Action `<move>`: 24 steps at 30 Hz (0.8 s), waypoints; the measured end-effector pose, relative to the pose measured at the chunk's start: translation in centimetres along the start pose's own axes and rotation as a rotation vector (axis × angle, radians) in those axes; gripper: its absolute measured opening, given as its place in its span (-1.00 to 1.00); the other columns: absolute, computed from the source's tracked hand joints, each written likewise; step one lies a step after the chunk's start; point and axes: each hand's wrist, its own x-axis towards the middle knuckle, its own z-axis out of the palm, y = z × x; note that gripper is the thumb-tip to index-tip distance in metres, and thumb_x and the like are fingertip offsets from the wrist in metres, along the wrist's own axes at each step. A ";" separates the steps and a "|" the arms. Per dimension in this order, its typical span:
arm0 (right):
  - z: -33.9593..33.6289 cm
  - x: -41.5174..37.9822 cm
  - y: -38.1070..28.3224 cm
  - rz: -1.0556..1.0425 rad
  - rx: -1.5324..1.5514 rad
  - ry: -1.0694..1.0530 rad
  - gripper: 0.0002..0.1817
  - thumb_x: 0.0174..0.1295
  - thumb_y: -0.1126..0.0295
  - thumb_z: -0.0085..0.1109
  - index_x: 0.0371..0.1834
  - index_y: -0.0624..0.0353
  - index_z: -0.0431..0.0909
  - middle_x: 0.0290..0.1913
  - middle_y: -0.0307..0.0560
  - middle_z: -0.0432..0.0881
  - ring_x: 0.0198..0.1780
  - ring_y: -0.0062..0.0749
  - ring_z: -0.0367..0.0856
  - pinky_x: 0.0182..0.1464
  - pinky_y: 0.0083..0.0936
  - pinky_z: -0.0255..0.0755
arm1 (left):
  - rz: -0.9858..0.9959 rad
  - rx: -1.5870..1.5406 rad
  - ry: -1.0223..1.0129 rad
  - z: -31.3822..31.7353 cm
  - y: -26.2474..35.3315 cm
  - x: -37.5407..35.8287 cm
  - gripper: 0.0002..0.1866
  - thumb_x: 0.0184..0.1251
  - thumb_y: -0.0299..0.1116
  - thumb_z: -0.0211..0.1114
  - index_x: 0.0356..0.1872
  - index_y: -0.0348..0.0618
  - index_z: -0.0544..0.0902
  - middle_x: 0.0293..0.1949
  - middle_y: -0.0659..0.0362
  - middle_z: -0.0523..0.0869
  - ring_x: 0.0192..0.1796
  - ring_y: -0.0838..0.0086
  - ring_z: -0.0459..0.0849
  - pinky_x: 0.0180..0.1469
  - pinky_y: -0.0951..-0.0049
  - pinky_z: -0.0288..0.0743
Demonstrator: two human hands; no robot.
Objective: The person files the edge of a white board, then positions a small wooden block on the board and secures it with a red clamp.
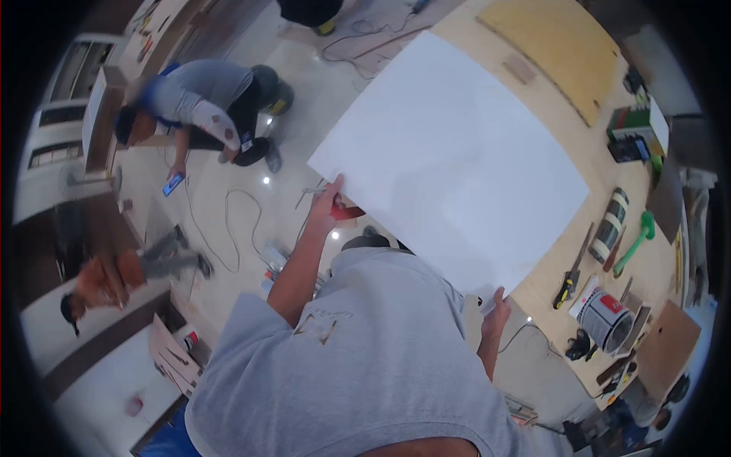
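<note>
Grey shirt fabric fills the view closest to us, and past it our two arms reach out to a large white sheet [457,160] lying flat on the plywood tabletop [560,286]. Our left hand [326,204] sits at the sheet's near left corner, the grip curled with the fingers over the edge and the thumb side beneath, so it looks pinched on that corner, though the underside is hidden. Our right hand [495,314] is at the sheet's near right corner, the grip closed around the edge there as far as we can tell. Something red [346,212] shows just beside the left hand, under the sheet's corner; we cannot tell what it is. We judge the sheet to be thin, broad and fairly light, stiff enough to hold flat but likely to flex and wobble if lifted, with a smooth face that could slip, so the two near corners, well apart, are the sensible places to hold it. Beyond the sheet's right edge lie a tape roll [610,225], a green tool [636,242] and a paint can [605,320]. Left of the sheet, down on the floor, a crouching person [202,107] holds a phone [172,184], and another person [114,278] is lower still.
</note>
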 end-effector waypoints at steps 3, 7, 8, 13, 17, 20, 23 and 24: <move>-1.4 0.7 0.8 -0.046 -0.024 -0.057 -0.60 0.59 0.08 0.29 0.06 0.26 0.54 -0.04 -0.09 0.71 -0.08 -0.34 0.77 -0.01 -0.29 0.68 | -0.080 -0.004 -0.033 0.5 0.2 -0.7 -0.63 0.35 -0.15 0.66 -0.39 0.11 0.55 -0.63 0.41 0.48 -0.63 0.67 0.40 -0.47 0.55 0.37; -1.6 1.1 0.5 0.012 0.055 -0.030 -0.57 0.53 0.09 0.38 0.03 0.28 0.55 0.00 -0.04 0.72 -0.06 -0.33 0.76 0.01 -0.28 0.67 | -0.112 -0.097 -0.060 0.4 -0.8 -0.9 -0.65 0.35 -0.14 0.66 -0.33 0.06 0.58 -0.63 0.43 0.47 -0.64 0.67 0.38 -0.46 0.58 0.40; -1.9 0.9 0.5 0.021 0.066 -0.019 -0.57 0.52 0.09 0.40 0.02 0.30 0.56 -0.01 -0.04 0.72 -0.06 -0.33 0.76 0.00 -0.28 0.66 | -0.106 -0.101 -0.041 0.4 -1.1 -1.0 -0.67 0.37 -0.13 0.65 -0.32 0.07 0.59 -0.64 0.43 0.45 -0.63 0.68 0.37 -0.48 0.58 0.37; -0.7 1.1 0.1 -0.003 0.051 0.036 -0.59 0.48 0.13 0.45 -0.06 0.31 0.57 -0.13 -0.08 0.72 -0.12 -0.36 0.74 -0.04 -0.31 0.64 | -0.054 -0.074 -0.016 1.2 -0.8 -0.3 -0.70 0.40 -0.12 0.62 -0.27 0.10 0.61 -0.62 0.46 0.43 -0.62 0.71 0.35 -0.50 0.59 0.30; 0.6 0.9 0.1 -0.015 0.076 0.075 -0.62 0.46 0.15 0.48 -0.12 0.29 0.61 -0.18 -0.11 0.73 -0.21 -0.44 0.71 -0.08 -0.41 0.60 | -0.049 -0.070 -0.025 1.0 0.0 1.7 -0.68 0.36 -0.14 0.65 -0.31 0.09 0.60 -0.62 0.43 0.39 -0.62 0.66 0.31 -0.48 0.54 0.31; 1.4 0.8 -0.2 -0.053 0.092 0.085 -0.61 0.43 0.14 0.51 -0.15 0.28 0.63 -0.20 -0.14 0.73 -0.25 -0.45 0.67 -0.10 -0.42 0.59 | -0.045 -0.072 -0.032 1.6 0.8 1.8 -0.68 0.37 -0.11 0.64 -0.29 0.10 0.60 -0.62 0.44 0.39 -0.62 0.67 0.31 -0.49 0.56 0.29; 1.7 1.0 0.0 -0.052 0.075 0.117 -0.60 0.43 0.11 0.51 -0.21 0.24 0.60 -0.25 -0.18 0.68 -0.27 -0.49 0.64 -0.13 -0.44 0.57 | -0.046 -0.023 -0.038 1.6 0.7 1.9 -0.67 0.39 -0.08 0.63 -0.27 0.11 0.58 -0.62 0.45 0.40 -0.62 0.67 0.34 -0.48 0.57 0.31; 1.6 1.1 0.3 -0.043 0.065 0.124 -0.59 0.43 0.09 0.51 -0.23 0.22 0.58 -0.27 -0.20 0.66 -0.28 -0.51 0.64 -0.14 -0.45 0.57 | -0.048 -0.015 -0.039 1.6 0.9 1.7 -0.66 0.38 -0.09 0.64 -0.25 0.11 0.58 -0.61 0.44 0.39 -0.61 0.65 0.33 -0.47 0.54 0.29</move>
